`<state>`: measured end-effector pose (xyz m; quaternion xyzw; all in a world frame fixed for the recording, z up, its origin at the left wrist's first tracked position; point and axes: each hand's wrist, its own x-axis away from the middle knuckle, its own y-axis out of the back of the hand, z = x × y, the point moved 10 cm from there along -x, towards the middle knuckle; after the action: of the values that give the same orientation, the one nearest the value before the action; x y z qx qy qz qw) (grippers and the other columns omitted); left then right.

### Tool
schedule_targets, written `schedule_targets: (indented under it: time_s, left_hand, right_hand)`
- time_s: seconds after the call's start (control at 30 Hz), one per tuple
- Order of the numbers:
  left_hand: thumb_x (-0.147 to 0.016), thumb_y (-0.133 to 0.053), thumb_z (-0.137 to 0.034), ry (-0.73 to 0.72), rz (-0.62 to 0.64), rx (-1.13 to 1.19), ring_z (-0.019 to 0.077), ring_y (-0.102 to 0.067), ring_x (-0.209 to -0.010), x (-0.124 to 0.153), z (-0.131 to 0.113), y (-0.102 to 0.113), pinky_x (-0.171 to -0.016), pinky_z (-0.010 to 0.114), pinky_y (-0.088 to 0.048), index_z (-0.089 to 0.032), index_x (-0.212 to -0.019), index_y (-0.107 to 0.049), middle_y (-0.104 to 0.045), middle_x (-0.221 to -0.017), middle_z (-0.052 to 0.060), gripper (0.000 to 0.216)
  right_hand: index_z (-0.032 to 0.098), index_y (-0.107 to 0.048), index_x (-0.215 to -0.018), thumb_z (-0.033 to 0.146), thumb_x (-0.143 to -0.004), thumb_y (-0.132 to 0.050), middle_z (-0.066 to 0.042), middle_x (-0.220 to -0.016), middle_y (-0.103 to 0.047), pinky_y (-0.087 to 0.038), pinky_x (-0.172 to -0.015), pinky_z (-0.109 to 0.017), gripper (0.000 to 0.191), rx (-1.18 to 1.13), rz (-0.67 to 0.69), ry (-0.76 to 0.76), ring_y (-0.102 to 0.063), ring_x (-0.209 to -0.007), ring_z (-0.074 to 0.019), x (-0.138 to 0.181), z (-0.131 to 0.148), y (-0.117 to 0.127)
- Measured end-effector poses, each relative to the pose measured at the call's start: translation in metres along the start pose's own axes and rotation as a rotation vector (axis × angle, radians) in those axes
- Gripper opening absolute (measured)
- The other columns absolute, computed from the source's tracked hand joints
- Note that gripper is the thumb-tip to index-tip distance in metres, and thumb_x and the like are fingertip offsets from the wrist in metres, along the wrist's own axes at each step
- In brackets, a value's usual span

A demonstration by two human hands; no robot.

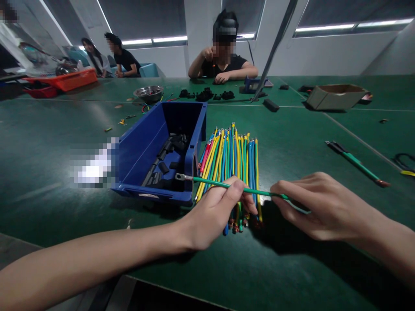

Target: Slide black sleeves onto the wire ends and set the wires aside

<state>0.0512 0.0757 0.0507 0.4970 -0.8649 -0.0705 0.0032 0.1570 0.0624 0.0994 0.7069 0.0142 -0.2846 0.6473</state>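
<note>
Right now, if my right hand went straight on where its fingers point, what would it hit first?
Probably your left hand: the right hand points leftward along the thin green wire both pinch, and the left one lies just ahead, though depth is unclear.

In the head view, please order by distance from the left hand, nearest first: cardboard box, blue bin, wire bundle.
1. Wire bundle, directly beneath the left hand.
2. Blue bin, just to its left.
3. Cardboard box, far back, right side.
</note>
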Motion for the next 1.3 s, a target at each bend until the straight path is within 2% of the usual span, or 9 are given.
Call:
schedule_targets:
  time_s: [0.17, 0.33, 0.57, 0.67, 0.83, 0.97, 1.07, 1.2, 1.3]
  left_hand:
    - [-0.113, -0.036, -0.039, -0.003, 0.029, -0.075, 0.0204, -0.061, -0.096, 0.0, 0.003, -0.001, -0.096, 0.035, -0.047, -0.019, -0.09, -0.061, -0.061, -0.095, 0.005, 0.039]
    - [-0.112, -0.036, -0.041, -0.004, 0.026, -0.122, 0.0203, -0.06, -0.091, -0.001, 0.005, 0.0, -0.09, 0.035, -0.049, -0.021, -0.085, -0.058, -0.06, -0.091, 0.003, 0.041]
    - [-0.112, -0.035, -0.044, -0.011, 0.024, -0.143, 0.0201, -0.062, -0.09, -0.002, 0.005, -0.002, -0.091, 0.036, -0.05, -0.021, -0.084, -0.059, -0.061, -0.089, 0.003, 0.044]
    - [-0.113, -0.036, -0.041, -0.015, 0.018, -0.156, 0.0199, -0.064, -0.092, -0.001, 0.004, -0.002, -0.092, 0.034, -0.051, -0.02, -0.087, -0.062, -0.064, -0.091, 0.004, 0.042]
    - [-0.108, -0.043, -0.023, -0.042, -0.027, -0.215, 0.0228, -0.066, -0.111, 0.003, 0.0, 0.002, -0.105, 0.038, -0.049, -0.017, -0.106, -0.063, -0.071, -0.112, 0.01, 0.021]
    - [-0.1, -0.048, -0.012, -0.127, -0.003, -0.393, 0.0273, -0.061, -0.119, 0.008, -0.009, -0.004, -0.112, 0.045, -0.045, -0.014, -0.116, -0.063, -0.068, -0.12, 0.014, 0.022]
    - [-0.098, -0.045, -0.009, -0.172, 0.026, -0.507, 0.0288, -0.06, -0.122, 0.01, -0.013, -0.01, -0.113, 0.047, -0.045, -0.01, -0.121, -0.062, -0.066, -0.124, 0.017, 0.028]
    - [-0.103, -0.045, -0.016, -0.086, -0.046, -0.384, 0.0278, -0.062, -0.124, 0.007, -0.009, 0.0, -0.115, 0.045, -0.044, -0.009, -0.121, -0.063, -0.068, -0.127, 0.018, 0.026]
    - [-0.108, -0.047, -0.028, -0.035, -0.13, -0.274, 0.0253, -0.066, -0.119, 0.006, -0.004, 0.012, -0.11, 0.042, -0.048, -0.014, -0.116, -0.064, -0.071, -0.124, 0.014, 0.023]
  right_hand:
    - [0.024, -0.05, -0.085, 0.034, -0.114, -0.04, 0.006, -0.056, -0.057, -0.03, -0.046, -0.028, 0.032, -0.034, 0.016, -0.021, -0.049, -0.04, -0.0083, -0.003, 0.002, -0.011]
    - [0.022, -0.056, -0.095, 0.03, -0.113, -0.039, 0.003, -0.063, -0.066, -0.033, -0.047, -0.027, 0.026, -0.041, 0.016, -0.033, -0.057, -0.047, -0.0095, -0.002, 0.005, -0.017]
    - [0.023, -0.055, -0.093, 0.025, -0.113, -0.038, 0.004, -0.062, -0.064, -0.034, -0.049, -0.028, 0.026, -0.031, 0.013, -0.011, -0.054, -0.045, -0.0097, 0.0, 0.007, -0.018]
    - [0.022, -0.056, -0.106, 0.019, -0.111, -0.038, 0.004, -0.071, -0.071, -0.04, -0.052, -0.025, 0.018, -0.05, -0.002, -0.027, -0.064, -0.051, -0.0105, 0.0, 0.004, -0.017]
    - [0.018, -0.054, -0.128, 0.014, -0.109, -0.036, 0.0, -0.083, -0.077, -0.041, -0.05, -0.026, 0.027, 0.063, -0.075, -0.105, -0.068, -0.054, -0.0125, 0.004, -0.011, -0.005]
    - [0.017, -0.055, -0.122, 0.016, -0.109, -0.037, -0.004, -0.086, -0.078, -0.041, -0.05, -0.027, 0.022, 0.087, -0.115, -0.179, -0.068, -0.056, -0.0147, 0.005, -0.023, 0.005]
    - [0.019, -0.057, -0.108, 0.02, -0.111, -0.039, -0.001, -0.073, -0.072, -0.038, -0.048, -0.026, 0.018, 0.053, -0.104, -0.213, -0.062, -0.049, -0.0132, 0.002, -0.027, 0.007]
    - [0.024, -0.052, -0.089, 0.032, -0.113, -0.037, 0.006, -0.057, -0.056, -0.03, -0.043, -0.026, 0.029, -0.042, -0.086, -0.211, -0.046, -0.039, -0.0101, -0.002, -0.025, 0.004]
    - [0.025, -0.05, -0.083, 0.036, -0.114, -0.035, 0.007, -0.055, -0.049, -0.032, -0.043, -0.024, 0.036, -0.132, -0.048, -0.206, -0.044, -0.04, -0.0099, -0.005, -0.024, -0.001]
